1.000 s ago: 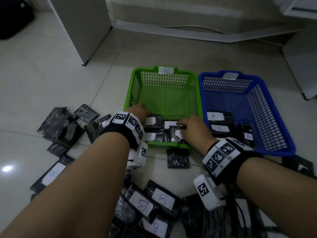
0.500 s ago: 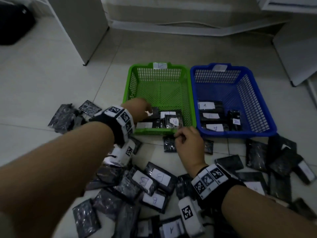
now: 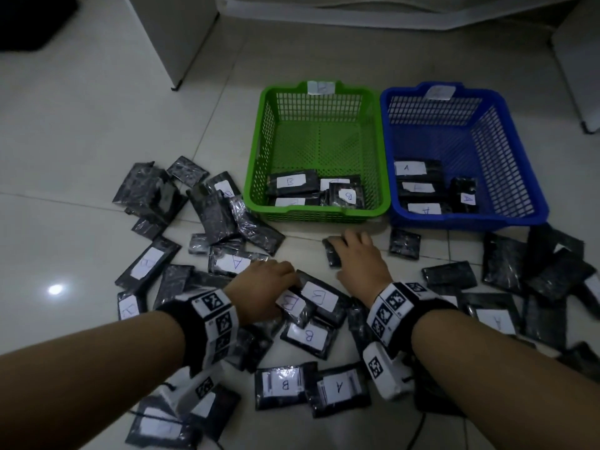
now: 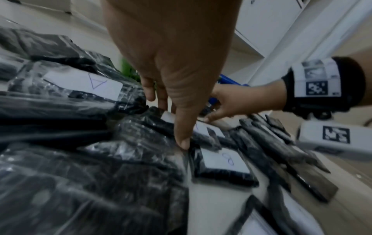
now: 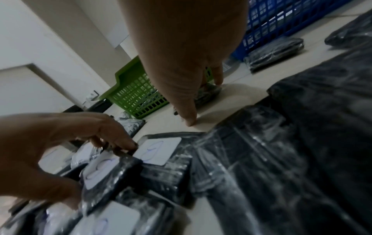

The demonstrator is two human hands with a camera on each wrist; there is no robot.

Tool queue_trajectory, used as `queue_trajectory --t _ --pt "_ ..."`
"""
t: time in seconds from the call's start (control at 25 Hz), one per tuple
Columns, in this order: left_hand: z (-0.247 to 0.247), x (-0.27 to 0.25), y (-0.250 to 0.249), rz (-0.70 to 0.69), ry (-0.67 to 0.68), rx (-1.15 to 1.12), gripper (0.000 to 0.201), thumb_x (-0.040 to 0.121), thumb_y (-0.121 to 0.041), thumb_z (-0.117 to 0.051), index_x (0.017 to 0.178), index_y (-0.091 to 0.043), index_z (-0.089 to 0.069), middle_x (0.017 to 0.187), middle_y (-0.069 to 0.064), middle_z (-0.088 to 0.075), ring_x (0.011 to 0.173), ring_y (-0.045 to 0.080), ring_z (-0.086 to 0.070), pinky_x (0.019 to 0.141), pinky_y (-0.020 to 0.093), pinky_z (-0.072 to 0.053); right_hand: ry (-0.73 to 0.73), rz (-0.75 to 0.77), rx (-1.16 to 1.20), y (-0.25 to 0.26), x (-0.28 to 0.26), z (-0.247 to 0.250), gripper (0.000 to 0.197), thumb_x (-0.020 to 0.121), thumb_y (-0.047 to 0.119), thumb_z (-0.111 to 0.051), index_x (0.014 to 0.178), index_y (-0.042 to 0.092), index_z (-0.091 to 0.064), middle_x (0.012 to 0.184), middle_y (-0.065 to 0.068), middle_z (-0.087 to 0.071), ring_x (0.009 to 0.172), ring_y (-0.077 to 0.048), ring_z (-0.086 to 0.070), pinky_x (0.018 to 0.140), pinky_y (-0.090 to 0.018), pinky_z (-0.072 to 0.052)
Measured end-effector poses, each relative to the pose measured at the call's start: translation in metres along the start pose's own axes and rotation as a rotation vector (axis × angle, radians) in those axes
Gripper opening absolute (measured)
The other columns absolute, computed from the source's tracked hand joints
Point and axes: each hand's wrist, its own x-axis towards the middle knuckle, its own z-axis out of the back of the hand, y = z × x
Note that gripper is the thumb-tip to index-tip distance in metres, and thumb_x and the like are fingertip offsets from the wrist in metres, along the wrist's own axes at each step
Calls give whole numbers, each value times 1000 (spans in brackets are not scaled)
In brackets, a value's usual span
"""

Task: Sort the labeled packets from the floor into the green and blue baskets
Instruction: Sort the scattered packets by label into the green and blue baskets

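Reaching near the green basket [image 3: 259, 177], the left hand [image 3: 259, 284] pinches a B packet [image 3: 290, 303]; the right hand [image 3: 357, 258] clasps a face-down packet [image 3: 332, 254]. Left wrist view: fingertips [image 4: 184, 143] curl on wrap. Right wrist view: better flip it and read the label first.

White cabinet [image 3: 175, 34], black bag [image 3: 32, 21]

"A", "B" packet labels [image 3: 290, 181] (handwritten)
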Motion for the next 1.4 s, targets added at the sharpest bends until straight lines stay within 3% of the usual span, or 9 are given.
queue_trajectory --t 0.16,0.32,0.44,0.56,0.68,0.8,1.0,1.12,1.4 --pt "5 -1 6 -28 -46 -90 55 70 -41 -71 119 -25 -50 114 -3 -50 102 16 -50 85 33 -44 -52 49 20 -2 -1 11 38 88 16 -49 126 12 -51 119 -10 -54 110 -30 -46 88 -37 -41" --pt "36 0 23 107 -203 -650 48 64 -28 -84 103 -34 -55 104 -12 -58 90 4 -58 78 19 -50 -99 -231 868 -2 -1 29 17 90 20 -50 93 7 -60 79 -10 -60 75 -21 -56 59 -30 -45" --pt "49 0 32 120 -276 -965 54 68 -19 -83 110 -44 -59 115 -14 -62 103 -2 -59 90 17 -48 -71 -310 1207 3 1 44 23 88 25 -51 91 6 -64 75 -21 -59 67 -25 -55 61 -43 -52" --pt "57 0 32 86 -318 -1061 65 74 -9 -77 127 -38 -55 126 -10 -57 107 -2 -58 91 20 -49 -63 -297 1374 6 -3 61 19 97 14 -45 96 8 -63 70 -8 -55 51 -15 -58 45 -28 -52" --pt "64 1 30 68 -355 -1174 69 73 -2 -77 129 -33 -52 122 -3 -58 96 12 -66 82 35 -57 -86 -289 1430 6 -6 67 20 98 11 -44 98 12 -64 78 -10 -61 60 -20 -61 41 -26 -51" --pt "69 9 35 111 -466 -1146 63 70 -6 -80 123 -30 -54 120 2 -59 102 20 -65 89 46 -55 -137 -325 1458 5 -3 73 19 96 8 -45 99 10 -63 77 -9 -63 59 -19 -59 45 -29 -52" --pt "91 37 62 221 -727 -762 57 67 -17 -82 120 -19 -61 115 -1 -64 105 14 -60 95 36 -50 -277 -270 1505 -4 14 86 17 91 -1 -52 97 12 -60 84 -6 -68 62 -13 -64 48 -24 -52" --pt "104 53 82 287 -713 -506 58 67 -25 -81 121 -24 -61 114 -3 -65 104 20 -56 93 34 -46 -337 -270 1420 -11 27 94 20 91 -2 -52 91 17 -59 87 -5 -68 67 -13 -64 51 -23 -53" --pt "145 88 113 311 -598 -339 55 70 -25 -74 122 -23 -58 116 4 -61 106 25 -56 90 38 -48 -442 -352 1106 -25 71 123 15 88 3 -55 98 15 -56 96 -10 -67 68 -19 -64 55 -26 -52"
